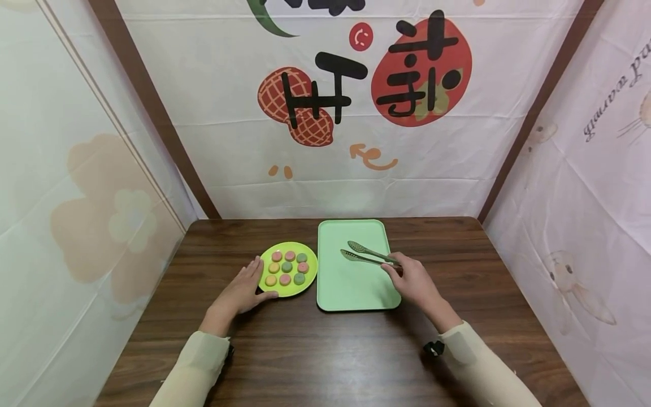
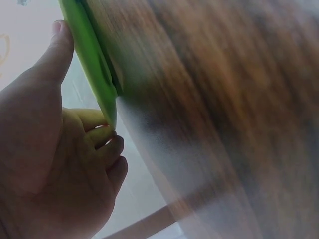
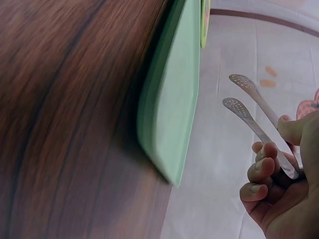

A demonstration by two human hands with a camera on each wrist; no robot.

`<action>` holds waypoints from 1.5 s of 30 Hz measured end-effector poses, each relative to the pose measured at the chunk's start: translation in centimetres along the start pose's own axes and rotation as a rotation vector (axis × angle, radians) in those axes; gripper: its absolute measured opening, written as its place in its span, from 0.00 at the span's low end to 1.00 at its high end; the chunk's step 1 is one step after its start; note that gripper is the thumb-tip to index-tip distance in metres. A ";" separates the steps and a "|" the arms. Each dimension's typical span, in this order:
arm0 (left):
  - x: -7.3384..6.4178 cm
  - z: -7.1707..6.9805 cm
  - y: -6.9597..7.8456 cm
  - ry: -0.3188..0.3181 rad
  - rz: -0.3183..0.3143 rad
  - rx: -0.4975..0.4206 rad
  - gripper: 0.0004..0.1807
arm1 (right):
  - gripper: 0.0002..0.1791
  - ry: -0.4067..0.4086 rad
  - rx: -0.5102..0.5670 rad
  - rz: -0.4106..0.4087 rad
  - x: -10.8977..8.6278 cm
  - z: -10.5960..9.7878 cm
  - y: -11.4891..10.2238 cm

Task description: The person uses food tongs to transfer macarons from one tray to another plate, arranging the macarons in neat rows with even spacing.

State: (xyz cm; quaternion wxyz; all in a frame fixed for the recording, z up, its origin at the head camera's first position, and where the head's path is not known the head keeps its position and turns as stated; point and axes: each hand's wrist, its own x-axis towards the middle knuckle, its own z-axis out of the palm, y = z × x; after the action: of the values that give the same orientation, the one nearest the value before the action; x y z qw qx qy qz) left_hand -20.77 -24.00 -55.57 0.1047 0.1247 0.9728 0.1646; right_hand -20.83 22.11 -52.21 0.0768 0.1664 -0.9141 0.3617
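Note:
My left hand [image 1: 243, 289] rests against the left and near rim of a yellow-green plate [image 1: 311, 282], thumb along the near edge and fingers fairly straight. In the left wrist view its fingertips touch the plate's rim [image 2: 89, 55]. Several small pink, yellow and green macarons [image 1: 287, 267] lie in rows on the plate. Between thumb and curled fingers, my right hand [image 1: 414, 282] holds metal tongs [image 1: 368, 252] near their joined end. Their perforated tips stand apart above the light green tray [image 1: 351, 291], with nothing between them. The right wrist view shows the tongs [image 3: 259, 107] raised over the tray.
The plate and tray stand side by side on a dark wooden table [image 1: 325, 356]. A printed white cloth [image 1: 224, 141] hangs behind the table's far edge, with more cloth [image 1: 569, 186] along both sides.

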 end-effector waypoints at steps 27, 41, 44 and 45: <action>-0.4 0.0 0.0 0.012 0.005 -0.015 0.62 | 0.22 0.166 -0.120 0.204 -2.4 -3.5 6.7; -0.2 -0.1 0.0 0.015 0.013 -0.013 0.62 | 0.26 0.165 -0.153 0.300 -2.8 -3.9 7.4; -0.2 -0.1 0.0 0.012 0.012 -0.017 0.62 | 0.26 0.164 -0.169 0.314 -2.7 -3.8 7.6; -0.3 -0.2 0.0 0.013 0.012 -0.018 0.62 | 0.26 0.160 -0.173 0.319 -2.8 -3.8 7.6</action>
State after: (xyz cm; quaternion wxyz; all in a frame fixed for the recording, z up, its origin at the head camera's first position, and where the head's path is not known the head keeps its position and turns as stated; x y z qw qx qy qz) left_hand -20.57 -24.08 -55.37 0.0986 0.1286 0.9712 0.1749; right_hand -20.93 30.59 -55.03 0.1052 -0.0171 -0.9475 0.3014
